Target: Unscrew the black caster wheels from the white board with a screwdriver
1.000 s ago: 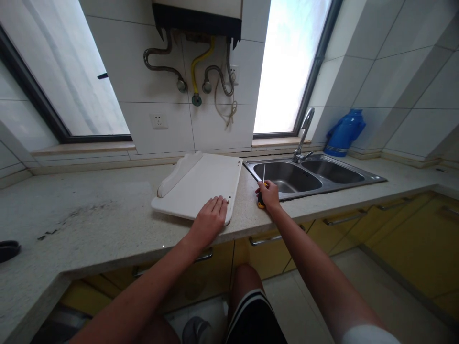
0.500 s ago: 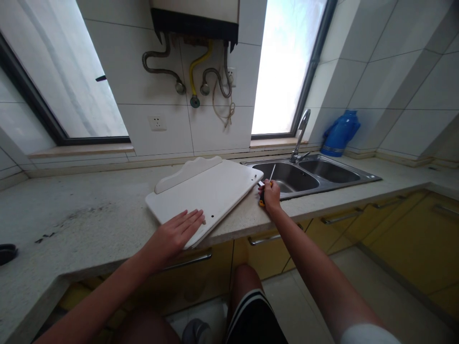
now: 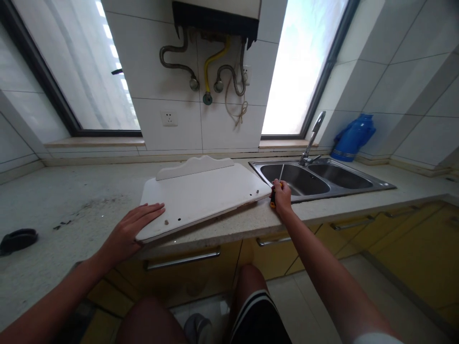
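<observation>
A white board (image 3: 201,191) with a wavy raised strip (image 3: 195,167) along its back lies on the counter. Small holes and fittings show near its front edge. My left hand (image 3: 131,227) grips the board's front left corner, fingers stretched over the top and thumb hidden below the edge. At the opposite end, my right hand (image 3: 283,196) is closed round a screwdriver (image 3: 273,198) with a black and yellow handle, its metal shaft pointing up. The fingers of this hand also meet the board's right corner; how firmly they hold it, I cannot tell.
A double steel sink (image 3: 326,190) with a tap (image 3: 311,143) lies right of the board. Behind it stands a blue thermos flask (image 3: 353,137). A dark object (image 3: 17,241) rests on the counter (image 3: 71,191) at far left. Drawer handles (image 3: 182,259) project below the front edge.
The board has turned so that its front edge lies nearer parallel to the counter's. My left hand has slid left from its top face to the corner. The camera view has shifted left.
</observation>
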Demonstrator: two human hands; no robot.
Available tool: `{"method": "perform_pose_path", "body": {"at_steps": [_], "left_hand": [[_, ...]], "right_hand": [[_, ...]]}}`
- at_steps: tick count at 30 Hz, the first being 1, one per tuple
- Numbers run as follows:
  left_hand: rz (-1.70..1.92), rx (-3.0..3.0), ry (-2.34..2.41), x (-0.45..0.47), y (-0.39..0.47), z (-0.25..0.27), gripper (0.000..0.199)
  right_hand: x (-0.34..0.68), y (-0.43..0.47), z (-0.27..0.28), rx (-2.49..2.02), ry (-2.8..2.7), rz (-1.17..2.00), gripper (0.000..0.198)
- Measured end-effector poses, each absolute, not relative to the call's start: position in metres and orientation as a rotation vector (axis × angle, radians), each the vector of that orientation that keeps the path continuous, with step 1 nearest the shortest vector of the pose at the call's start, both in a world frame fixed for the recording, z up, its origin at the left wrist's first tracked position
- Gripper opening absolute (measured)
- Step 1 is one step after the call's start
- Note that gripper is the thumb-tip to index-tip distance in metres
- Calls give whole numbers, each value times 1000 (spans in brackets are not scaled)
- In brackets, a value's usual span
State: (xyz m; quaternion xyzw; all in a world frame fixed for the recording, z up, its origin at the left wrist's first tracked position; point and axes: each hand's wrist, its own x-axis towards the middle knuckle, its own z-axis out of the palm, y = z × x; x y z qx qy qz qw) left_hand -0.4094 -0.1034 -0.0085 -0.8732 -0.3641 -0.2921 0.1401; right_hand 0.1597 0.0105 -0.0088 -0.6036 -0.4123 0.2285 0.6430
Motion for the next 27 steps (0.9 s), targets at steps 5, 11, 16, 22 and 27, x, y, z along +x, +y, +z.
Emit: {"method": "perform_pose_path", "body": {"at_steps": [5, 11, 16, 22, 27], "left_hand": [[-1034, -2366, -1297, -415, -104, -16, 52], [-852, -2360, -1351, -413, -109, 4, 58], [-484, -2412, -1216, -396, -123, 33, 68], [-273, -2397, -1062, -369, -141, 52, 61], [-187, -2356, -1086, -361, -150, 58, 69]], "right_hand": [[157, 6, -4, -1338, -1019, 398, 37], [137, -33, 8, -1191, -1138, -14, 44], [80, -96, 16, -1045, -1554, -292, 26], [3, -137, 37, -784, -2119, -569, 56], [-26, -139, 50, -612, -2308, -804, 56]]}}
